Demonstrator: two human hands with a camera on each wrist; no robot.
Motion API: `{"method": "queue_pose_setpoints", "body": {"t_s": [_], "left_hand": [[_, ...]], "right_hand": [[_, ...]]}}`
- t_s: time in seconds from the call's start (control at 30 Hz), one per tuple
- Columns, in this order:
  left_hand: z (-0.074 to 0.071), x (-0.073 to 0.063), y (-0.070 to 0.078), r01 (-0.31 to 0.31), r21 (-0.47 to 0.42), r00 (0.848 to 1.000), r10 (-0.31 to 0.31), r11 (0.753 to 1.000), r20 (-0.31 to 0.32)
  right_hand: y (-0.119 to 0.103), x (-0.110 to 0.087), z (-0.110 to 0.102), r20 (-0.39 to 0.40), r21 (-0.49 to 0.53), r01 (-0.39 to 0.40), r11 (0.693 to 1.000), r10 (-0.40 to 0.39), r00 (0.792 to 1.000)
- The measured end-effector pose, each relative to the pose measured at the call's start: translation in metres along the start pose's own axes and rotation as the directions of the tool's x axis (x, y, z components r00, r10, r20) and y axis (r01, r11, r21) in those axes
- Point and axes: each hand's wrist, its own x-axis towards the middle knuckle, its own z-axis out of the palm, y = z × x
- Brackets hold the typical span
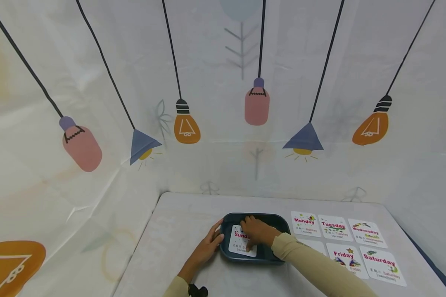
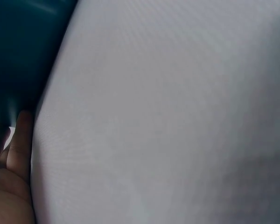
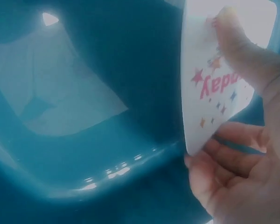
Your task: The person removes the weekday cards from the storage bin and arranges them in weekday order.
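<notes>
A dark teal tray [image 1: 252,261] lies on the white table, with a white "Sunday" card [image 1: 239,246] at its left side. Reaching in from the right, my right hand [image 1: 259,231] pinches this card, thumb on its printed face and fingers at its edge. In the right wrist view the card [image 3: 198,112] stands tilted above the glossy tray bottom [image 3: 144,93]. My left hand [image 1: 205,248] touches the tray's left side with its fingers fairly straight; in the left wrist view the fingers [image 2: 21,144] meet the tray's outer wall [image 2: 28,51].
Right of the tray, cards lie in two rows: Monday [image 1: 304,224], Tuesday [image 1: 335,228], Wednesday [image 1: 367,233], then a partly covered card [image 1: 314,245], Friday [image 1: 347,260] and Saturday [image 1: 383,265]. My right sleeve [image 1: 312,264] crosses beside them. A lamp-printed sheet [image 1: 215,169] hangs behind the table.
</notes>
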Motion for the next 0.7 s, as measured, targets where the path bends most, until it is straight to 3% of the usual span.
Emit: {"method": "queue_pose_setpoints", "body": {"t_s": [0.23, 0.3, 0.4, 0.53, 0.7], "left_hand": [[0.0, 0.0, -0.004, 0.007, 0.03, 1.0, -0.006, 1.0, -0.008], [0.001, 0.0, -0.004, 0.013, 0.035, 1.0, -0.012, 0.999, -0.012], [0.001, -0.001, -0.003, 0.008, 0.034, 1.0, -0.007, 0.999, -0.015], [0.001, -0.002, -0.002, 0.006, 0.038, 1.0, -0.006, 0.999, -0.013], [0.001, 0.0, 0.001, 0.005, 0.036, 1.0, -0.005, 0.999, -0.012]], "right_hand": [[-0.005, 0.002, -0.002, -0.025, -0.134, 0.004, 0.991, -0.008, 1.0], [-0.006, 0.001, -0.002, -0.028, -0.086, -0.015, 0.996, 0.013, 1.0], [-0.006, 0.0, -0.004, -0.032, 0.065, -0.063, 0.996, 0.065, 0.997], [-0.004, 0.0, -0.01, -0.026, 0.257, -0.115, 0.959, 0.126, 0.992], [-0.001, -0.006, -0.018, -0.047, 0.375, -0.099, 0.922, 0.125, 0.991]]}}
